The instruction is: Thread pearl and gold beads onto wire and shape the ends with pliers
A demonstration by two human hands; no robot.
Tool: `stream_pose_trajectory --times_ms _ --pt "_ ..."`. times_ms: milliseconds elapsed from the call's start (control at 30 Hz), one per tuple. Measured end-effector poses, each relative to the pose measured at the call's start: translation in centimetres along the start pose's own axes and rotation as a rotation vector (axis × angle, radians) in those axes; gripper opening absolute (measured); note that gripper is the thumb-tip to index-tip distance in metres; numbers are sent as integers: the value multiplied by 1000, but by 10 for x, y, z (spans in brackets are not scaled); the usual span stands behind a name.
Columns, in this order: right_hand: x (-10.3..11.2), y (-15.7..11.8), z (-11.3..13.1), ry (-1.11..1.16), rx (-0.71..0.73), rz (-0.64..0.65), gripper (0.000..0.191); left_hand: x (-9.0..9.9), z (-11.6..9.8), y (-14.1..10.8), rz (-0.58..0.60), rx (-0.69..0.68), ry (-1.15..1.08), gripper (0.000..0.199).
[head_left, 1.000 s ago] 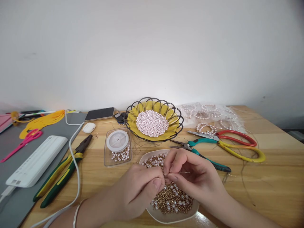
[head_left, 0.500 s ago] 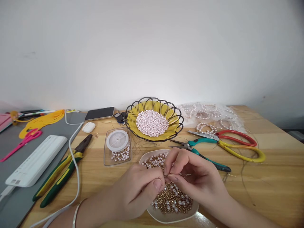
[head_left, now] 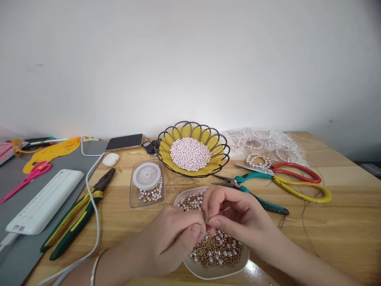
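Observation:
My left hand [head_left: 175, 238] is closed, thumb pressed against the curled forefinger, with a fine thread or wire just showing at the fingertips. My right hand [head_left: 241, 214] pinches the same fine strand, its fingertips meeting those of my left hand. Both hands are over a white dish [head_left: 217, 274] of small gold beads [head_left: 208, 250] and white pearl beads. Whatever else lies between the fingers is too small to make out. Behind the dish stands a yellow basket [head_left: 218, 153] with a black looped rim, holding many pale pink beads [head_left: 189, 154].
Left: a clear box [head_left: 133, 194] with a spool, green-yellow pliers [head_left: 73, 226], a white power bank [head_left: 44, 202], a cable, an earphone case, a phone [head_left: 124, 142] and pink scissors [head_left: 26, 180]. Right: teal pliers [head_left: 262, 200], red-yellow scissors [head_left: 300, 190], beaded loops [head_left: 258, 160], partly in plastic.
My right hand has shifted slightly left, its fingertips now closer against my left hand. My left hand stays almost in place.

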State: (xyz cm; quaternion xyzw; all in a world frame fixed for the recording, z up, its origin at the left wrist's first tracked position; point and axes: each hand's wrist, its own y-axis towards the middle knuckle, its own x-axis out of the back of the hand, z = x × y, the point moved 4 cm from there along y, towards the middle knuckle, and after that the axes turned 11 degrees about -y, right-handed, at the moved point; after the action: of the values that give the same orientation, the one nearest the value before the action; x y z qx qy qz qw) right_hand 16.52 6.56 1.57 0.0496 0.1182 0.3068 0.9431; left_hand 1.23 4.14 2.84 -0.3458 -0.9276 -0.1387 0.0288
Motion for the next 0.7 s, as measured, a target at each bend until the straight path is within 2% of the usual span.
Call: stream_pose_trajectory --times_ms 167,333,533,700 --pt "1 1 -4 34 -88 34 14 -1 1 -2 4 -11 -27 38" --pt "0 0 -7 74 -114 57 14 -1 0 -1 0 -27 -26 31" --pt "-3 3 -8 93 -89 58 11 -2 -2 4 -1 101 24 27" --pt "-4 4 -9 120 -26 32 9 -2 1 5 -33 229 -125 32"
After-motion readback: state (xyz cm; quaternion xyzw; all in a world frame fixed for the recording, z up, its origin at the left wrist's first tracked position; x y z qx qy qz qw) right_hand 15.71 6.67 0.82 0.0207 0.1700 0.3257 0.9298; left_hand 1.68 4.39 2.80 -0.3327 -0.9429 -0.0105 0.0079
